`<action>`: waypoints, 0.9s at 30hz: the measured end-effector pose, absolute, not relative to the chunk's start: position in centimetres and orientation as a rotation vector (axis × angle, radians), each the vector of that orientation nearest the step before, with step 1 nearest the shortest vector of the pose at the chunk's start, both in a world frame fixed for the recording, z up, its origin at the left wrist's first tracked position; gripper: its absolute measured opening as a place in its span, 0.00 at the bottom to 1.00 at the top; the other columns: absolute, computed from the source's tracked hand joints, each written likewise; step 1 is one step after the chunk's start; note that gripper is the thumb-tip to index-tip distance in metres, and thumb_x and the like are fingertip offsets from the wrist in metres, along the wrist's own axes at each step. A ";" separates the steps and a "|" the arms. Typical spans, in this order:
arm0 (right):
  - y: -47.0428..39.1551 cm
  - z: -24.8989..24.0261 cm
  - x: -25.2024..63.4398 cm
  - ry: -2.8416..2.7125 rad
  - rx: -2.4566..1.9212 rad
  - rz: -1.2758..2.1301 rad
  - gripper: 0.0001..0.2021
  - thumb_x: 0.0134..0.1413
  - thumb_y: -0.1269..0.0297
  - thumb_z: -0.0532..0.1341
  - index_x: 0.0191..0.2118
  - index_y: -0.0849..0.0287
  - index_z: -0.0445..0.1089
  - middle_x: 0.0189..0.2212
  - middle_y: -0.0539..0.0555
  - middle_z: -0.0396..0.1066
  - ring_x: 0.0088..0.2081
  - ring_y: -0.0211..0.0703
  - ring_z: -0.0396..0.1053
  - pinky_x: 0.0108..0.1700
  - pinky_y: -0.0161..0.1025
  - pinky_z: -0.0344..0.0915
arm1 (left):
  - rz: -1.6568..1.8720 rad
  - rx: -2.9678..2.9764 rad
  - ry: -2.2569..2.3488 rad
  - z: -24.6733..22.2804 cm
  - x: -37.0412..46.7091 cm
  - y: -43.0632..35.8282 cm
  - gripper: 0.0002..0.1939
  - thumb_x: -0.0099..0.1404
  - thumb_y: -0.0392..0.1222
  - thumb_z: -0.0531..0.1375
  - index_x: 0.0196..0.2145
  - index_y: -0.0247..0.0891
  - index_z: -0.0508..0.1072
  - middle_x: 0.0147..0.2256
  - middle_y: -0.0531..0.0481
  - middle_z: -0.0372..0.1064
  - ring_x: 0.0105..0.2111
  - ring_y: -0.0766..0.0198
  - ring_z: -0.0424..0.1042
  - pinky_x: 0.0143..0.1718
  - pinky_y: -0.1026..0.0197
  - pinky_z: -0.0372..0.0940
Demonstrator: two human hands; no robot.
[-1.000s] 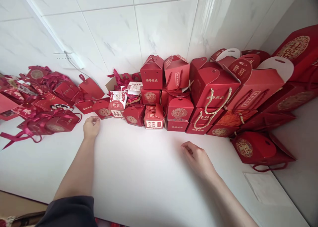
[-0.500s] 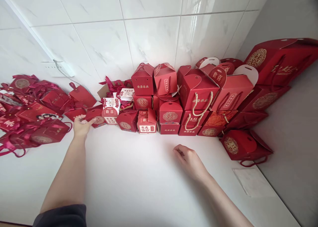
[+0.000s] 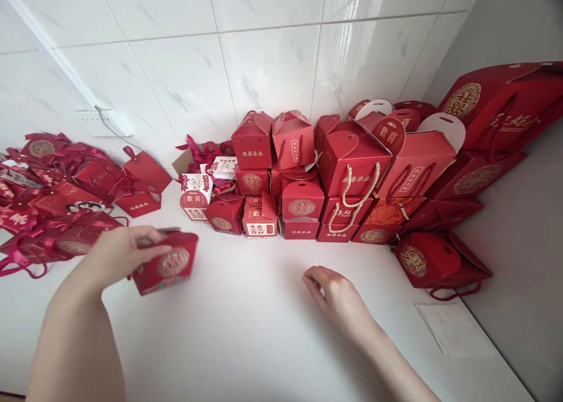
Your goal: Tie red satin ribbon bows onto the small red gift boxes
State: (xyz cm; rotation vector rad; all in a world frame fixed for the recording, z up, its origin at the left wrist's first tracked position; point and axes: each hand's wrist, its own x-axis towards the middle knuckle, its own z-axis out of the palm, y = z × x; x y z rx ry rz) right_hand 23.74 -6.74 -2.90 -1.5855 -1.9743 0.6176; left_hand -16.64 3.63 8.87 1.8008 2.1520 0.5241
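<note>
On my 1 feed, the head view, the left hand (image 3: 116, 258) pinches the top of a small red cardboard gift box with a gold round medallion (image 3: 178, 264) between thumb and fingers, at the left of the working space. Whether its base touches the surface I cannot tell. The right hand (image 3: 336, 296) is loosely curled with nothing visible in it; I cannot tell if its fingertips meet.

My first worry is the grip: it sits high and to one side, so the box could swing, or its thin top flaps could crease or come undone under pressure. Just behind the left wrist is a jumbled heap of red boxes tied with dark-pink ribbon (image 3: 77, 199); a trailing ribbon could snag on the forearm. If the held box knocked the row at the back, the tall stack of red gift boxes (image 3: 358, 167) could topple, since its upper boxes look loosely piled.

The white smooth tabletop (image 3: 229, 331) looks slick enough for light card to slide. A pale flat square sheet (image 3: 455, 330) lies near its right edge. Behind rise glossy white marbled wall tiles (image 3: 268, 67), and a plain grey wall panel (image 3: 528, 232) closes the right side.
</note>
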 end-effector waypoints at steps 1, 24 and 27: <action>-6.8 -2.8 23.7 -1.981 -1.581 0.612 0.11 0.66 0.64 0.48 0.36 0.55 0.67 0.33 0.53 0.72 0.32 0.46 0.69 0.36 0.40 0.63 | 0.346 1.877 1.951 9.0 -14.9 2.7 0.16 0.47 0.56 0.69 0.24 0.43 0.73 0.21 0.57 0.71 0.19 0.61 0.67 0.21 0.61 0.62; -6.7 -3.7 23.2 -2.045 -1.518 0.726 0.11 0.66 0.67 0.48 0.36 0.56 0.66 0.35 0.53 0.72 0.35 0.47 0.70 0.38 0.41 0.64 | 0.632 1.914 2.346 6.9 -6.6 15.5 0.22 0.56 0.56 0.61 0.43 0.40 0.76 0.34 0.42 0.75 0.39 0.45 0.72 0.36 0.53 0.63; -6.5 -3.7 23.2 -2.030 -1.510 0.731 0.11 0.66 0.67 0.49 0.36 0.55 0.67 0.35 0.53 0.72 0.35 0.46 0.70 0.38 0.41 0.64 | 0.655 1.951 2.248 6.5 -6.9 15.8 0.14 0.55 0.53 0.62 0.32 0.41 0.78 0.31 0.44 0.74 0.36 0.48 0.72 0.35 0.54 0.62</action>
